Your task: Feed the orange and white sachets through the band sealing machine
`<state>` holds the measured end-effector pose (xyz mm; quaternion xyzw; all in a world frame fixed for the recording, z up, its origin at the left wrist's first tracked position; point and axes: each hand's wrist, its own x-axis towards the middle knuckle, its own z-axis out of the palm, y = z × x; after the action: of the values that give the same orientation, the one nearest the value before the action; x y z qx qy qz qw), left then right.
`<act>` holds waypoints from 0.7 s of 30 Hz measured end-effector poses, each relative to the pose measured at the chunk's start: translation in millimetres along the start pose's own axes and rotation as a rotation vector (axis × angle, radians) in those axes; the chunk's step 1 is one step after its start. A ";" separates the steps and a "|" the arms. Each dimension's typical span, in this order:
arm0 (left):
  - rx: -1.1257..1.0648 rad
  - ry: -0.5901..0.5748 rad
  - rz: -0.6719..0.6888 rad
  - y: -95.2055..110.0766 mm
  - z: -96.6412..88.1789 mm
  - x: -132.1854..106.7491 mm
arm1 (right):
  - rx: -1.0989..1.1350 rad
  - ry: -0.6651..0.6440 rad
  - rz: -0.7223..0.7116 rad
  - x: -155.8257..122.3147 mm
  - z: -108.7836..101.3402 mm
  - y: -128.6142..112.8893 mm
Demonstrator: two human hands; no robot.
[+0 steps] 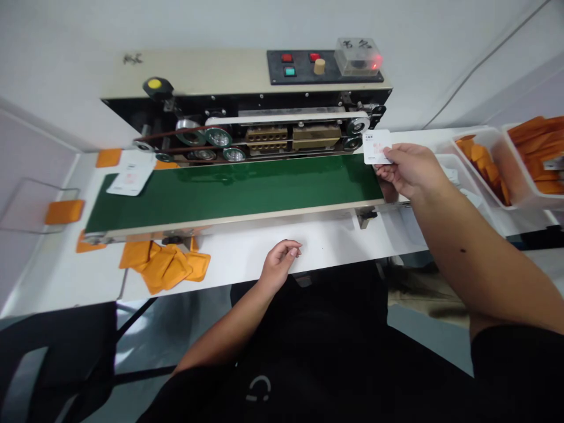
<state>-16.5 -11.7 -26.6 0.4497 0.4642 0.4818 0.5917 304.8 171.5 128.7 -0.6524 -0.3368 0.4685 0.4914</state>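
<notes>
My right hand [409, 167] is closed on a small white packet [374, 147] with red and dark print. It pinches the packet's right edge between thumb and fingers, upright at the right end of the band sealer [291, 138], close to its rollers. Below the packet runs the green conveyor belt [264, 185]. My left hand [282, 258] lies at the table's front edge, fingers curled in and pressed together, with nothing visible in them. Another white packet [131, 176] with red print leans at the belt's left end.
Several orange packets [165, 267] lie in a pile below the belt's left end. An orange packet [64, 211] rests by a wire stand. Clear bins [484, 176] with orange packets stand at the right. Switches [288, 71] and a knob sit on the sealer's top.
</notes>
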 end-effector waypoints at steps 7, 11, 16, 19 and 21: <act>0.000 -0.002 -0.001 -0.2 -3.1 0.4 | -0.017 -0.016 0.001 11.8 9.3 1.3; 0.004 -0.014 0.002 0.2 -3.3 0.8 | -0.013 -0.053 0.010 9.6 17.0 -1.3; 0.007 -0.025 0.011 1.6 -3.7 0.7 | -0.031 -0.054 -0.018 -12.4 16.8 -6.4; 0.014 -0.025 0.012 2.0 -5.3 0.6 | -0.011 0.029 -0.135 -34.7 -1.1 -7.0; 0.020 -0.023 0.013 1.2 -6.5 0.8 | 0.023 0.132 -0.263 -49.3 -24.2 -3.4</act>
<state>-23.0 -10.2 -26.6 0.4640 0.4592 0.4758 0.5894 311.3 120.2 147.7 -0.6264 -0.3811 0.3600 0.5769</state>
